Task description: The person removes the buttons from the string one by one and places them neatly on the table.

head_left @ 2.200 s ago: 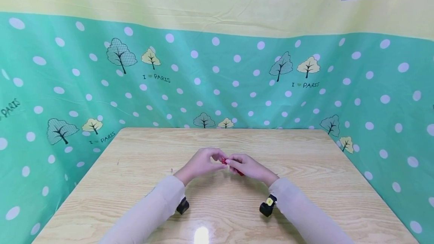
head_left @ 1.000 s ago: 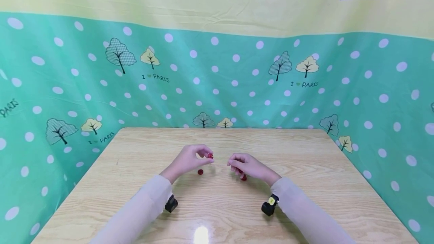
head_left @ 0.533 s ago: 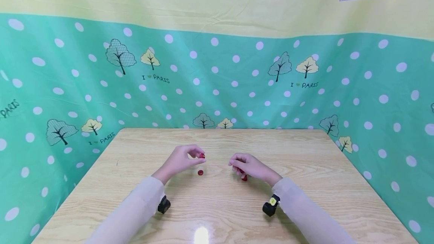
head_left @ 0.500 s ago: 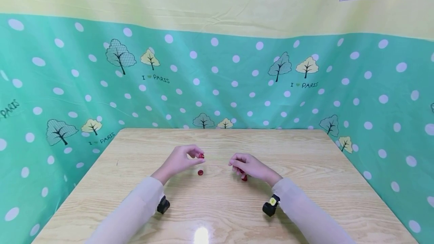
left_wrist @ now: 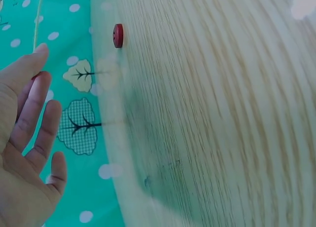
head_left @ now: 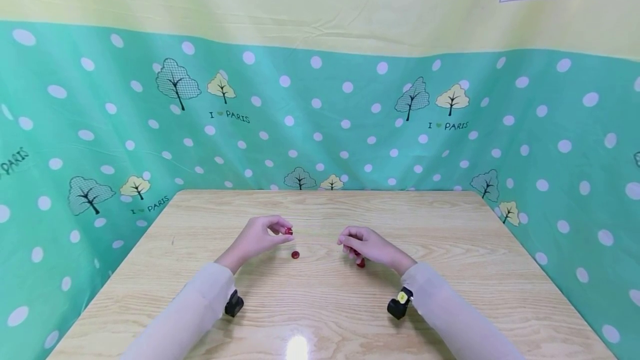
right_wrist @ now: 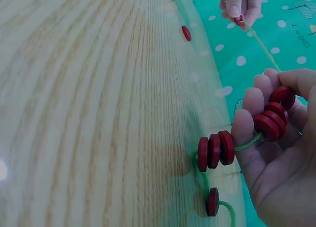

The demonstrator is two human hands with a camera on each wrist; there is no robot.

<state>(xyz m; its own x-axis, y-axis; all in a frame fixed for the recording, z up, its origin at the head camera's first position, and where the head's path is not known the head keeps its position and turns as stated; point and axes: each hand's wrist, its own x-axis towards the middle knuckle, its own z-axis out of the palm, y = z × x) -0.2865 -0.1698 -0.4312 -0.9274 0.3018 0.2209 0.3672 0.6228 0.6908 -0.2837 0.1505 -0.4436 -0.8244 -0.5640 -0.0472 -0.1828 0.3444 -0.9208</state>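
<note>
My left hand (head_left: 256,239) pinches a small red button (head_left: 288,231) between thumb and fingertips. From it a thin yellow-green string (right_wrist: 262,45) runs taut across to my right hand (head_left: 369,247), whose thumb and forefinger pinch it. Several red buttons (right_wrist: 267,127) are threaded on the string and lie against the curled right fingers. More threaded buttons (right_wrist: 214,151) hang below that hand, with a length of green string (right_wrist: 228,209) trailing under them. In the left wrist view the pinched button is mostly hidden behind the fingers.
One loose red button (head_left: 295,255) lies on the wooden table (head_left: 320,304) between the hands, nearer the left one. A green dotted curtain (head_left: 310,110) hangs behind the table and along its sides. Black wrist cameras (head_left: 234,304) sit under both sleeves.
From meeting at the middle, my left hand has drawn away leftward with the pinched button, and the string now stretches between the hands. The loose button has come into view. My right hand barely moved.
</note>
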